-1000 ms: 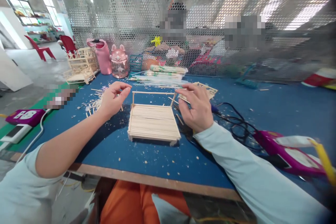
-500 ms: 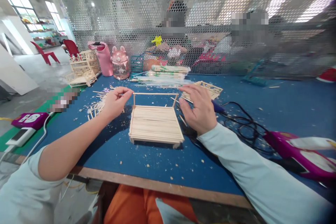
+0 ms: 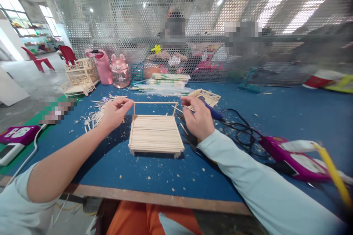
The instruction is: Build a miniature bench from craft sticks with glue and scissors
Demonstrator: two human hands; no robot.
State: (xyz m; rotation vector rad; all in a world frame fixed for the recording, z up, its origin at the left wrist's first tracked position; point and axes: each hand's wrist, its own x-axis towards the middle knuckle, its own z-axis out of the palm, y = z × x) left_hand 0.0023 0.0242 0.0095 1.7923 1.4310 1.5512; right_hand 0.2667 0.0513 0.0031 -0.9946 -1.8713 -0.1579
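Observation:
A small model of pale wooden sticks [image 3: 154, 134] stands on the blue table, with a slatted platform and a thin upright frame at its back. The fingertips of my left hand [image 3: 116, 112] are pinched at the frame's top left corner, touching the top stick. My right hand [image 3: 197, 117] hovers by the frame's right post, thumb and fingers apart, holding nothing visible. Behind that hand lies a flat lattice piece [image 3: 211, 97], partly covered by a blue-handled tool [image 3: 213, 113].
Loose sticks and scraps [image 3: 96, 115] lie left. Bagged sticks [image 3: 168, 80], a pink bottle [image 3: 103, 68] and a clear pink jar [image 3: 120, 73] stand behind. A purple device [image 3: 300, 158] and black cables [image 3: 242, 132] lie right. People sit beyond the mesh screen [image 3: 204, 55].
The view has turned a little to the right, so everything sits further left. My right hand's fingers have curled in slightly. My left hand stays at the frame's corner.

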